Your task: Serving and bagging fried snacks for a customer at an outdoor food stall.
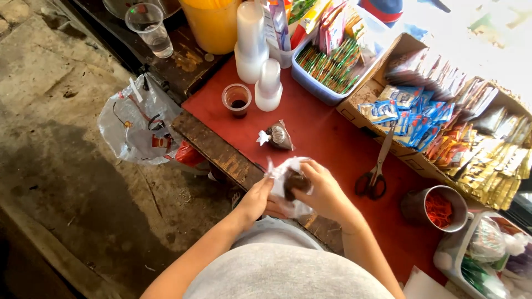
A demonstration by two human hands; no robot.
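Note:
My left hand (256,200) and my right hand (321,191) meet over the near edge of a red-topped table (332,138). Between them they hold a small clear plastic bag (289,182) with a dark brown lump inside. The right hand's fingers pinch the dark lump through the plastic, while the left hand cups the bag from below. A second small bag (276,135), tied shut and holding a brownish filling, lies on the red top just beyond my hands.
Scissors (377,171) lie right of my hands, near a metal cup of red rubber bands (440,209). Further back stand a small cup with dark liquid (237,99), stacked white cups (252,41), a yellow container (213,22) and boxes of sachets (443,116). A plastic bag (136,124) hangs at the table's left edge.

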